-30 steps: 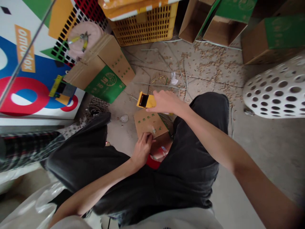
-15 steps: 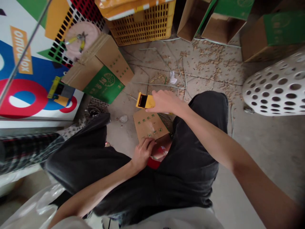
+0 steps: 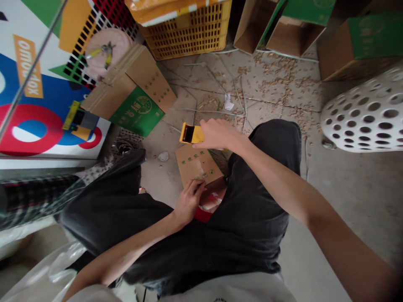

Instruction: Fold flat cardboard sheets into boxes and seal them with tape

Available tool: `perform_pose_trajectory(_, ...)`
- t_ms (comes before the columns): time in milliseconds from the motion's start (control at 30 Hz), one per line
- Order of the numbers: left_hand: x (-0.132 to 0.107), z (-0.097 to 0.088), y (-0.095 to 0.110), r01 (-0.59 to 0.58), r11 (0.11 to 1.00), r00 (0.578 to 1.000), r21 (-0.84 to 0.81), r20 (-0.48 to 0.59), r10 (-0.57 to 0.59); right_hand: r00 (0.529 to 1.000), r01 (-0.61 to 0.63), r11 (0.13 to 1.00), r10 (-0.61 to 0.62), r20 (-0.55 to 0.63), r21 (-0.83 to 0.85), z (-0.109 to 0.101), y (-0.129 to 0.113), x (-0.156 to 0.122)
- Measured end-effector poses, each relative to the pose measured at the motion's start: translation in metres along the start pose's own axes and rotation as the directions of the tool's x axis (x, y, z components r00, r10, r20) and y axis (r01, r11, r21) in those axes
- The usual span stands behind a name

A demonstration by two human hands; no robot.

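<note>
Between my legs stands a small cardboard box (image 3: pixel 197 161) with green print and a shiny strip across its top. My left hand (image 3: pixel 189 199) is closed in a pinch at the box's near edge, beside an opening with something red and white (image 3: pixel 211 203) inside. Above the box's far end, my right hand (image 3: pixel 217 133) grips a yellow hand tool (image 3: pixel 191 133) with a dark opening at its left end. I cannot make out its exact kind; my fingers cover the rest.
A green and brown carton (image 3: pixel 138 94) leans at the left, near pliers (image 3: pixel 108 55) on a pink round lid (image 3: pixel 121 42). A yellow crate (image 3: pixel 189 37) and open cartons (image 3: pixel 296 35) stand at the back. A white perforated basket (image 3: pixel 365 113) lies right. Brown bits and cords litter the floor.
My left hand has shifted very slightly up at the box edge. My right hand and the yellow tool stay almost still.
</note>
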State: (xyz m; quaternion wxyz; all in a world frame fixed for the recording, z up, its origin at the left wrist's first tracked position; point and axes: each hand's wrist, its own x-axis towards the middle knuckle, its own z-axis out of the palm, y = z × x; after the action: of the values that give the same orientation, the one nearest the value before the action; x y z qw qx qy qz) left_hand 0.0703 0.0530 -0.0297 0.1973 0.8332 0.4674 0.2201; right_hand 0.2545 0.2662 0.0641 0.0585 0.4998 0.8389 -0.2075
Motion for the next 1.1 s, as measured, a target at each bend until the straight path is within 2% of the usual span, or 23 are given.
perform_pose_trajectory(167, -0.002, -0.003, 0.002, -0.049, 0.998, 0.999, -0.025, -0.019, 0.049, 1.000, -0.003, 1.000, 0.003, -0.001, 0.012, 0.001, 0.001, 0.000)
perform_pose_trajectory(367, -0.003, -0.012, 0.001, -0.143, 0.989, 0.990, -0.045, 0.010, 0.143, 1.000, 0.004, 1.000, -0.004, -0.009, 0.001, 0.001, 0.001, 0.000)
perform_pose_trajectory(633, -0.004, -0.011, 0.001, -0.135, 0.991, 0.989, -0.006, 0.055, 0.135, 1.000, 0.008, 1.000, -0.008, -0.001, 0.004, 0.001, 0.001, 0.000)
perform_pose_trajectory(767, -0.003, -0.009, 0.001, -0.114, 0.991, 0.993, 0.076, 0.038, 0.111, 1.000, 0.003, 1.000, -0.003, 0.013, 0.003, 0.000, 0.000, -0.001)
perform_pose_trajectory(1100, -0.006, -0.008, 0.002, -0.169, 0.969, 0.985, 0.179, 0.016, 0.169, 1.000, 0.015, 1.000, -0.015, 0.014, 0.011, 0.001, 0.001, -0.001)
